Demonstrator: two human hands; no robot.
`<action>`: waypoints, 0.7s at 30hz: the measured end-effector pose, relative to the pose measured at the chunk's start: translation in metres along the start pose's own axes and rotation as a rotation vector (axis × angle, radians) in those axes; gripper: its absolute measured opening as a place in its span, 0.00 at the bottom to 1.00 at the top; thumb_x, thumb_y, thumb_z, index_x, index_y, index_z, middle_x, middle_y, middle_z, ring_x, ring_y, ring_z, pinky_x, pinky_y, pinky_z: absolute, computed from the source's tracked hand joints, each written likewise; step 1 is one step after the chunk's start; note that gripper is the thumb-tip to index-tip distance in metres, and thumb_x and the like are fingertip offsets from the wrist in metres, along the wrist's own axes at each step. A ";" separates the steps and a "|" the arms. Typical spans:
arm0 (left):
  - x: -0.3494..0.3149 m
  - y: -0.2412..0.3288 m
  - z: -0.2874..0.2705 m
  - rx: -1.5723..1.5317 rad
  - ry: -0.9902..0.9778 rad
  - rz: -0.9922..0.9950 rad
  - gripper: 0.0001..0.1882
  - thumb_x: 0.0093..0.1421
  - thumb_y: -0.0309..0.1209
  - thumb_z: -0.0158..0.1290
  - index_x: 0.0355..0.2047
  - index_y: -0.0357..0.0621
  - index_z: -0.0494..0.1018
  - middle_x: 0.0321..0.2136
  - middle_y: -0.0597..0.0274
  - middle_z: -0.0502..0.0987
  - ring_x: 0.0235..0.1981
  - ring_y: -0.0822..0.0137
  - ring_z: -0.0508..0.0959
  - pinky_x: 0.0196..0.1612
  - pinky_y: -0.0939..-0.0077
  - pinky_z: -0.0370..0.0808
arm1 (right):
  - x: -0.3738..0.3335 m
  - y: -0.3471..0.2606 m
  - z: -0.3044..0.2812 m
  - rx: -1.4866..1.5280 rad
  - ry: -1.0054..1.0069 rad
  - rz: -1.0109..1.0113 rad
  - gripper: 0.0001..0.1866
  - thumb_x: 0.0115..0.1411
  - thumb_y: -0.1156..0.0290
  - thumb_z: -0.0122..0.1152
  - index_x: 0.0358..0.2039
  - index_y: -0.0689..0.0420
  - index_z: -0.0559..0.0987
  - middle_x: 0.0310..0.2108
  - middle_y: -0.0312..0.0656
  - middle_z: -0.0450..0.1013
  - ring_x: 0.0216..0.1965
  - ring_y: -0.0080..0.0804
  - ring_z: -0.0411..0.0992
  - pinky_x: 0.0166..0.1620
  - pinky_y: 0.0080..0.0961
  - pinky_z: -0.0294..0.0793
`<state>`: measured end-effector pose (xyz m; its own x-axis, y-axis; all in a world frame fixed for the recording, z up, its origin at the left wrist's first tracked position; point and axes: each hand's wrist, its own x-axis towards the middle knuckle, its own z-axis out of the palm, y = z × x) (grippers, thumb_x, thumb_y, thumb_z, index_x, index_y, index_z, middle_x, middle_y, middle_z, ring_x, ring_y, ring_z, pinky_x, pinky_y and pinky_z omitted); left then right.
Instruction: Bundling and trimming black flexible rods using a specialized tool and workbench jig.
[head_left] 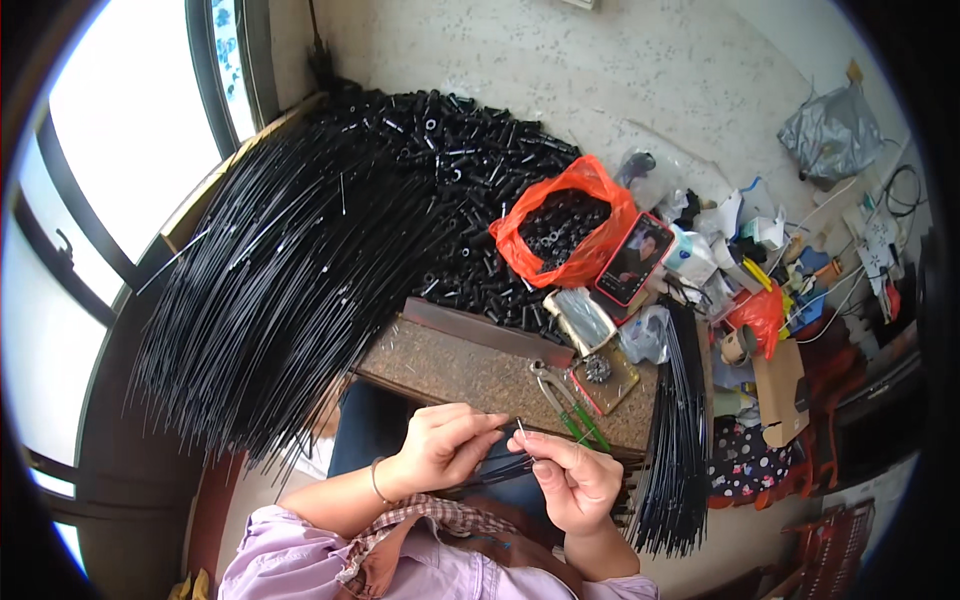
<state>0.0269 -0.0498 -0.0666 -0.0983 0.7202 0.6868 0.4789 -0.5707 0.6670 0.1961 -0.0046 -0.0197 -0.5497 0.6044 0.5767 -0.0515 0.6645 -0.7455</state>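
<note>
Black strands everywhere, folks. Huge fanned heap of strands [270, 290] on the left, and behind the hands a pile of short black tubes [480, 160] spreads over the speckled tabletop [470, 364]. The action's just off the near edge, above the lap: right hand [578, 483] has thumb and index pinching a thin pale piece [521, 428], which sticks up right by the left hand's [445, 444] fingertips. Left grip is bunched up close, but can't tell if it's actually clamped on anything, too small to see. More dark strands [500, 467] lie under the hands. Green-handled pliers [570, 403] sit just beyond the right hand, with a red-edged phone [635, 258] propped farther back beside an orange-red bag [514, 243] of small black parts [565, 235]. Second strand bundle [675, 440] hangs off the tabletop's right side.
</note>
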 end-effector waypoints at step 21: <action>0.004 0.013 0.006 0.102 0.038 -0.109 0.12 0.47 0.18 0.54 0.35 0.34 0.72 0.17 0.57 0.70 0.15 0.66 0.70 0.19 0.78 0.66 | 0.018 0.012 0.011 0.208 0.142 0.271 0.12 0.52 0.77 0.61 0.37 0.66 0.75 0.35 0.46 0.74 0.34 0.28 0.73 0.38 0.19 0.73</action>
<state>0.0375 -0.0518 -0.0565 -0.1865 0.7592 0.6236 0.5497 -0.4454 0.7067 0.1763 0.0094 -0.0221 -0.4466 0.8105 0.3790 -0.0961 0.3776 -0.9210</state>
